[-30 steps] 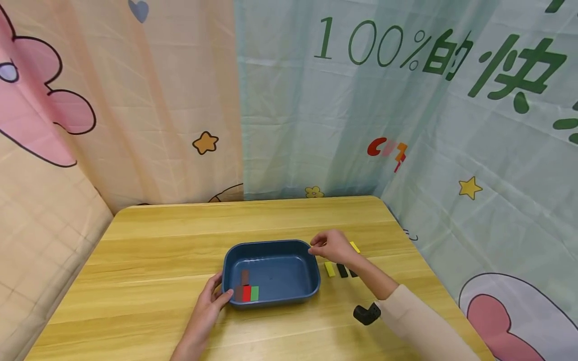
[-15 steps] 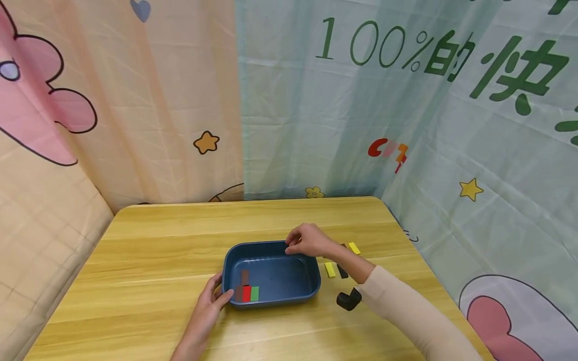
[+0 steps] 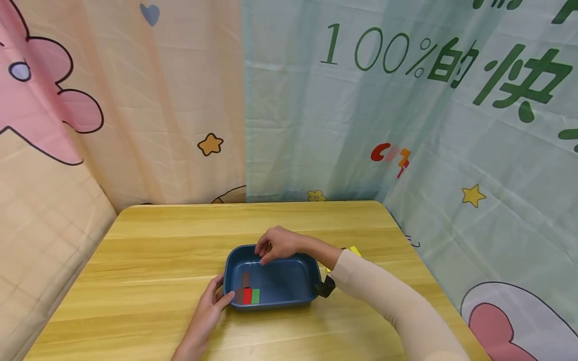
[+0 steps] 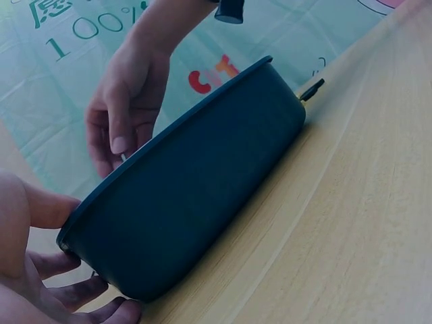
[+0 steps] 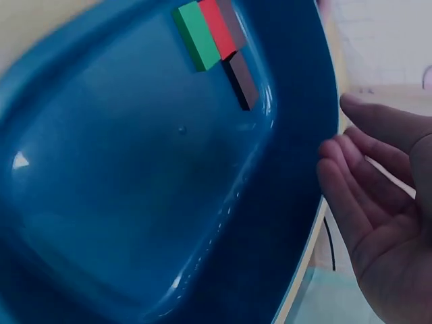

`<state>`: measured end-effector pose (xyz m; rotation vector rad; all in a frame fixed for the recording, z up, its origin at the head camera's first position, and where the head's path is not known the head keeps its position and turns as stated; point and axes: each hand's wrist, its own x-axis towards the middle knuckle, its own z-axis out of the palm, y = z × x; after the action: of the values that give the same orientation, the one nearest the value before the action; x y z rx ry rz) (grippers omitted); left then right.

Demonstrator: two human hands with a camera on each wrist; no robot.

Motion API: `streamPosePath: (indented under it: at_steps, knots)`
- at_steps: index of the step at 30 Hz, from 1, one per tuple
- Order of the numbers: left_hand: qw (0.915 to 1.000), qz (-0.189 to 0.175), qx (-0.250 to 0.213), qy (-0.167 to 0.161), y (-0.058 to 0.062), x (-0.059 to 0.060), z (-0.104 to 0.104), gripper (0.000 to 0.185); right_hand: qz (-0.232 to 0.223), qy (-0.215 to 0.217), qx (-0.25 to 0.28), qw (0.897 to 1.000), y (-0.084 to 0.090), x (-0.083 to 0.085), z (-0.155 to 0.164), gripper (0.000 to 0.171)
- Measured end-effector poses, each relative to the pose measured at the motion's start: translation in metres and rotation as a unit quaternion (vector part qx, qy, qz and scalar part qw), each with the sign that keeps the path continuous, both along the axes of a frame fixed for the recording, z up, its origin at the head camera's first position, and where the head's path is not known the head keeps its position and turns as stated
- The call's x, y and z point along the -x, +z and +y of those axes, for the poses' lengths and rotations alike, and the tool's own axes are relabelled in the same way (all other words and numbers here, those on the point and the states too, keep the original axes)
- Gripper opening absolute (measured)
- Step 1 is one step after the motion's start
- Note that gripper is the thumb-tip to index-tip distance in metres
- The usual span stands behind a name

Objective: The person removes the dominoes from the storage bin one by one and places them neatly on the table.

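Note:
A blue plastic tub (image 3: 289, 296) stands on the wooden table. My left hand (image 3: 208, 303) grips its left end, thumb at the rim and fingers against the outer wall. Inside, at the near left corner, lie a red block (image 3: 248, 296), a green block (image 3: 256, 296) and two brown blocks (image 3: 246, 279). My right hand (image 3: 280, 243) hangs over the tub's far side, fingers bent and thumb pointing down. In the right wrist view, its thumb and fingertips (image 5: 329, 152) look apart. A pale sliver shows by the thumb in the left wrist view; whether anything is held is unclear.
Yellow blocks (image 3: 355, 250) lie right of the tub, partly hidden by the right forearm. A black wrist camera (image 3: 326, 287) hangs below the right cuff, beside the tub's right end. Printed curtains (image 3: 311, 125) close off the table's back and sides.
My right hand has moved left from beside the blocks, over the tub's right rim, to above its far side. The left hand has kept its grip. The head view has shifted slightly.

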<state>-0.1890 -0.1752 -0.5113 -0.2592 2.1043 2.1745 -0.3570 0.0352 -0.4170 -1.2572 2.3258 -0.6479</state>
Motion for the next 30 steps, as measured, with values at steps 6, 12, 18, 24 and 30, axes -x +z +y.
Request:
streamPosePath:
  at_steps: [6,12,18,24,30]
  knots:
    - [1.0,0.006,0.001,0.001,-0.002,-0.001,-0.001,0.058,-0.019,0.06,-0.064,0.996,-0.008,0.008,-0.022,0.025]
    - [1.0,0.006,-0.001,0.001,-0.002,0.0,-0.001,0.058,-0.03,0.112,-0.164,0.98,-0.023,0.008,-0.044,0.016]
    - [0.9997,0.022,-0.001,0.001,-0.001,-0.001,-0.001,0.057,-0.033,0.118,-0.224,0.967,-0.037,0.001,-0.057,0.022]
    - [0.9995,0.03,-0.002,-0.003,-0.002,-0.001,-0.001,0.059,0.018,0.119,-0.224,0.967,-0.048,-0.004,-0.056,0.025]
    - [0.9995,0.031,0.003,-0.001,-0.004,-0.001,-0.002,0.058,0.049,0.108,-0.19,0.974,-0.047,0.003,-0.052,0.017]
